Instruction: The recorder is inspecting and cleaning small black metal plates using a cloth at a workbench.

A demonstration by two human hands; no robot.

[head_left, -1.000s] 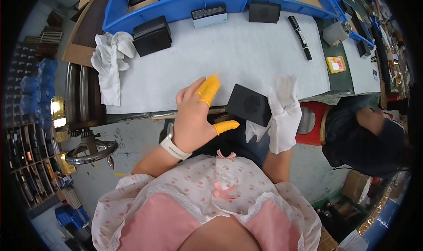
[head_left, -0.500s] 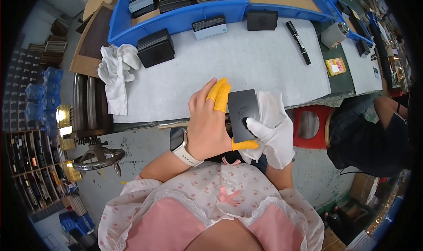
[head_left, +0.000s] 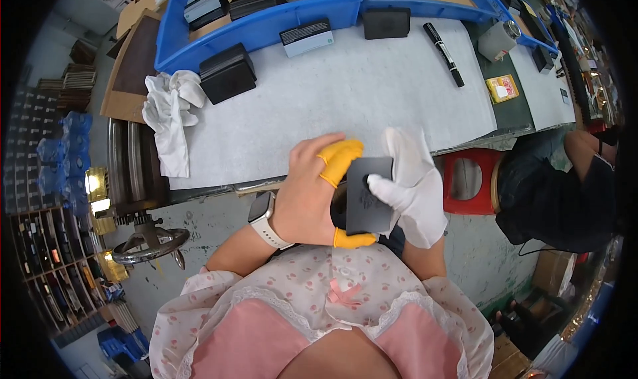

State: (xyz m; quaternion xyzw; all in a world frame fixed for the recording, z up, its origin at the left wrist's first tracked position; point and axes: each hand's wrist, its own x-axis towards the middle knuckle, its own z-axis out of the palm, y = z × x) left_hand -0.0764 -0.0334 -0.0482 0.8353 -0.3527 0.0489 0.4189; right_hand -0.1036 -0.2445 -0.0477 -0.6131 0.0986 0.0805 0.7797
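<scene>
Left hand (head_left: 302,198) has closed in, gripping black card (head_left: 367,213) end to end; right hand (head_left: 420,196) pinches it.

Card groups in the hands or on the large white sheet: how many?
4: dark card in the right hand; on the sheet, black stack left, light-blue-and-black stack middle, black block right. Others may be hidden.

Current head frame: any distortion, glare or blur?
Head view: fisheye bows the table edge, rim black; bright glare on the gold surface at left; gloved right hand looks slightly soft toward its top; black card low in contrast.
</scene>
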